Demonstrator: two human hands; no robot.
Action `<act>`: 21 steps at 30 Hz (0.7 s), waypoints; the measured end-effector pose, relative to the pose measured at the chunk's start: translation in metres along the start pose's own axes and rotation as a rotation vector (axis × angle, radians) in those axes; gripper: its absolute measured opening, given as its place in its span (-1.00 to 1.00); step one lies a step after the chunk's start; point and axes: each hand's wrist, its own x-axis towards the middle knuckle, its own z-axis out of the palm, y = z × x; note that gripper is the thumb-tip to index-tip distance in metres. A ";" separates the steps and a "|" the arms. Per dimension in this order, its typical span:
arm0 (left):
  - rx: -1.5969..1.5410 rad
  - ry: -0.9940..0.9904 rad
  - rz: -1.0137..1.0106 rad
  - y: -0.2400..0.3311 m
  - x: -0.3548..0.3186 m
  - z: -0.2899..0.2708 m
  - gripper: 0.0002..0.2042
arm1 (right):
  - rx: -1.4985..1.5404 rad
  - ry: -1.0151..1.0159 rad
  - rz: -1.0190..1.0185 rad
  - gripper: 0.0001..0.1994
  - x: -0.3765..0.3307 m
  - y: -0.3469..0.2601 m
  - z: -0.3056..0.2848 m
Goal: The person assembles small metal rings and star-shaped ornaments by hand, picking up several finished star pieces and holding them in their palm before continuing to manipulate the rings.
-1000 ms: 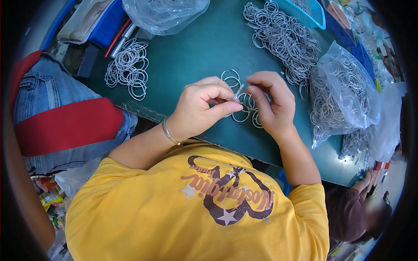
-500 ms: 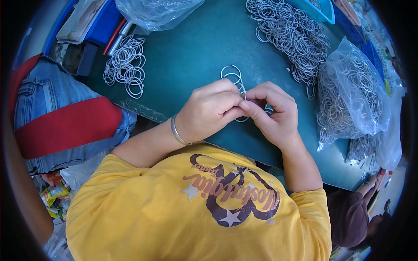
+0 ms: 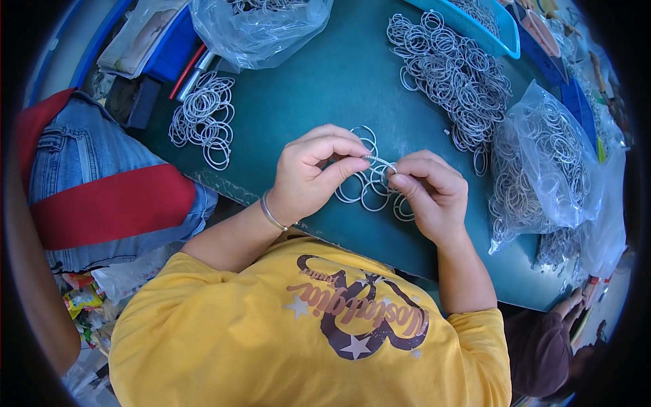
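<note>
A thin silver metal ring [image 3: 380,160] is pinched between my two hands above the green table. My left hand [image 3: 315,166] grips its left end between thumb and fingertips; my right hand [image 3: 430,193] does the same at the right end. Seen nearly edge-on, the ring shows fine ridges along its band. Several loose silver rings [image 3: 361,195] lie on the table just beneath and between my hands, partly covered by the fingers. A smaller heap of rings [image 3: 203,112] lies to the left of my left hand.
A large ring pile [image 3: 451,74] lies far right beside a turquoise basket [image 3: 507,41]. Ring-filled clear bags stand at right [image 3: 542,163] and at the back [image 3: 261,41]. Blue bins [image 3: 166,57] and red and silver tubes [image 3: 187,71] sit back left. Another person [image 3: 542,346] is at lower right.
My hands have drawn slightly apart, and the ring now spans between them. More of the loose rings beneath shows. The whole view has shifted a little.
</note>
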 end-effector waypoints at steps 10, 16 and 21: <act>0.277 -0.040 0.314 0.004 0.001 0.002 -0.87 | -0.191 0.047 -0.103 -0.85 0.001 -0.006 0.002; 0.154 -0.046 0.121 0.005 -0.001 0.001 -0.85 | -0.035 0.138 -0.083 -0.87 0.000 -0.002 -0.001; -0.084 -0.059 0.021 0.004 -0.004 0.004 -0.89 | -0.014 0.119 -0.082 -0.84 0.000 -0.004 -0.004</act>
